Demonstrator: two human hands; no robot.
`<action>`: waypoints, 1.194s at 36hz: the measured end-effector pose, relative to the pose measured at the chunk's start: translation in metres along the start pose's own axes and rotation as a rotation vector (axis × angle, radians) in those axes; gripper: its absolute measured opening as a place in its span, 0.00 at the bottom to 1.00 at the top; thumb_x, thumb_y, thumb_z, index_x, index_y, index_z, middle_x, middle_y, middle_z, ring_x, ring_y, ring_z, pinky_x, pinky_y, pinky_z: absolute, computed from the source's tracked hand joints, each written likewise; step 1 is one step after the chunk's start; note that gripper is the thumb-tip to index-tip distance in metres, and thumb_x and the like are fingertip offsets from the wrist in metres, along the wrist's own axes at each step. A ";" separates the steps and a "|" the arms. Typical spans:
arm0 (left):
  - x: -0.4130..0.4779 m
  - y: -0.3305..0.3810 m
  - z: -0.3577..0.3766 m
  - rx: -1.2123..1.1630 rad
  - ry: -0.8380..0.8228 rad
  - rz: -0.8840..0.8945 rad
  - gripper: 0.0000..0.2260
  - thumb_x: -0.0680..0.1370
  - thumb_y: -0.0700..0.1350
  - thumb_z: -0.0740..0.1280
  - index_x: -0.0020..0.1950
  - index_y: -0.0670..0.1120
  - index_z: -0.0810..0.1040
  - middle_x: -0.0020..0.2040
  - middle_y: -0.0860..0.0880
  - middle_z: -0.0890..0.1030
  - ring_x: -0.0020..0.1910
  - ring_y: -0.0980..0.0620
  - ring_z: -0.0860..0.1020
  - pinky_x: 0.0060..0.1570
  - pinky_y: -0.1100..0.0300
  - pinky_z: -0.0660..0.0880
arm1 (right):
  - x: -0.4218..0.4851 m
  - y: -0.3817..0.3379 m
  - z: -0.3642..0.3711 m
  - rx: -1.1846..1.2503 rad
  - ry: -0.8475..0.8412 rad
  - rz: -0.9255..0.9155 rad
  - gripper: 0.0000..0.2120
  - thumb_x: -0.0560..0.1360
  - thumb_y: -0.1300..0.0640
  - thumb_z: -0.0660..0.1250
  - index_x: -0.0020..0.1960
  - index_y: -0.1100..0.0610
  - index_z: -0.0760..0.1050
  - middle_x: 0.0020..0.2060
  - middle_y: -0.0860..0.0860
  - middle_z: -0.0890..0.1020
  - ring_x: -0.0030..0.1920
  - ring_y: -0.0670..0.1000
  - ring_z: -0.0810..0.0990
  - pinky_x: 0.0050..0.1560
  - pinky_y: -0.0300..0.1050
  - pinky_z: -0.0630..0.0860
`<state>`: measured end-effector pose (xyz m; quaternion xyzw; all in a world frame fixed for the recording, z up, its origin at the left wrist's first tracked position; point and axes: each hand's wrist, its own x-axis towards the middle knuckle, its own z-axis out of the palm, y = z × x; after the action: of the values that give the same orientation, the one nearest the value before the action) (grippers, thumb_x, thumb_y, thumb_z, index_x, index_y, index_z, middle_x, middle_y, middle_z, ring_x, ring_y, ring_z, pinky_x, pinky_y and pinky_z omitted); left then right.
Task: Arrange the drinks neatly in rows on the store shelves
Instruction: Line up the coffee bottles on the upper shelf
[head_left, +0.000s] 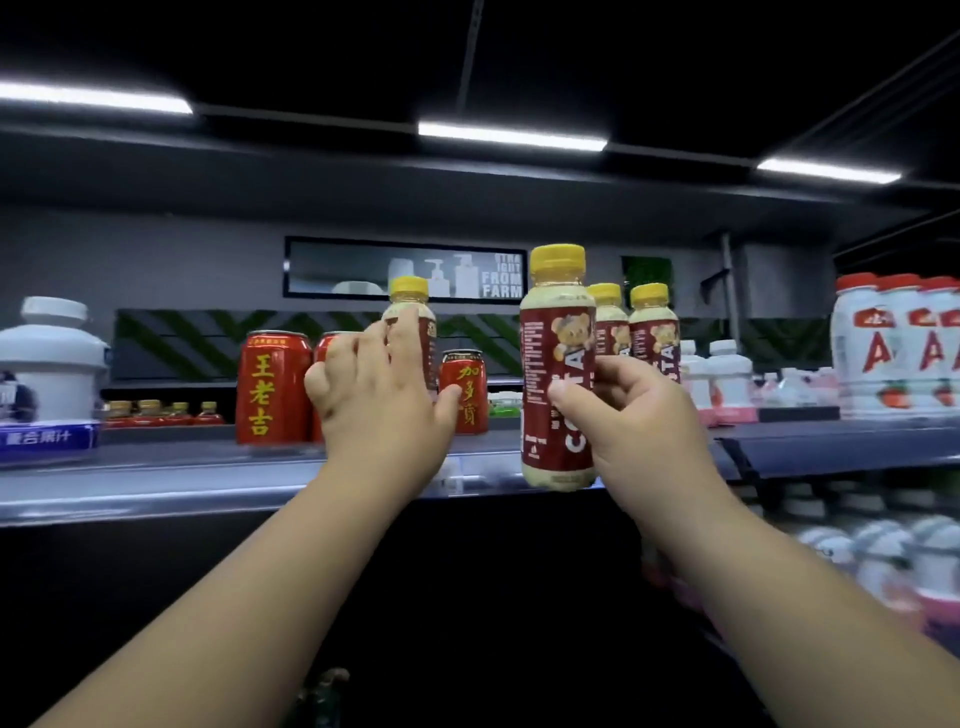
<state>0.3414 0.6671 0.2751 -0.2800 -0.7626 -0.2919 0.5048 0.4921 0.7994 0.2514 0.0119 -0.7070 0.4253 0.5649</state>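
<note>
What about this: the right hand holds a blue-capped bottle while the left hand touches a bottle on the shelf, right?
Its cap is yellow, not blue, as the head view shows. The right hand holds a yellow-capped bottle while the left hand touches a bottle on the shelf.

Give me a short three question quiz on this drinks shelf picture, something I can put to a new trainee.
1. True or false: the right hand holds nothing.
2. What colour is the cap on the held bottle? A yellow, B red, C white.
3. Fill the gap: the left hand grips a shelf bottle standing among red ___.
Key: 1 false; 2 A; 3 cans.
</note>
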 end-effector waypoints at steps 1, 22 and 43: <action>0.001 0.000 0.002 0.033 -0.019 0.000 0.35 0.76 0.64 0.63 0.77 0.52 0.53 0.73 0.48 0.65 0.71 0.43 0.59 0.64 0.44 0.59 | 0.000 0.002 0.002 -0.001 -0.004 -0.004 0.12 0.73 0.51 0.74 0.56 0.52 0.80 0.45 0.46 0.87 0.46 0.45 0.86 0.47 0.47 0.82; -0.002 -0.006 0.026 -0.297 -0.091 0.149 0.38 0.77 0.47 0.70 0.77 0.55 0.48 0.78 0.47 0.54 0.73 0.45 0.60 0.70 0.51 0.64 | 0.012 0.021 0.041 -0.004 0.068 -0.020 0.10 0.74 0.51 0.74 0.41 0.43 0.73 0.34 0.37 0.83 0.39 0.33 0.81 0.37 0.32 0.77; 0.020 0.046 0.039 -0.507 -0.295 -0.125 0.49 0.72 0.46 0.75 0.78 0.59 0.40 0.55 0.51 0.73 0.50 0.49 0.76 0.50 0.54 0.74 | 0.023 0.039 -0.046 -0.058 0.062 -0.035 0.14 0.72 0.45 0.74 0.55 0.44 0.77 0.47 0.43 0.86 0.47 0.42 0.85 0.49 0.49 0.84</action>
<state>0.3446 0.7294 0.2892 -0.3889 -0.7463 -0.4597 0.2837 0.5006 0.8629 0.2472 -0.0052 -0.7009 0.3950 0.5938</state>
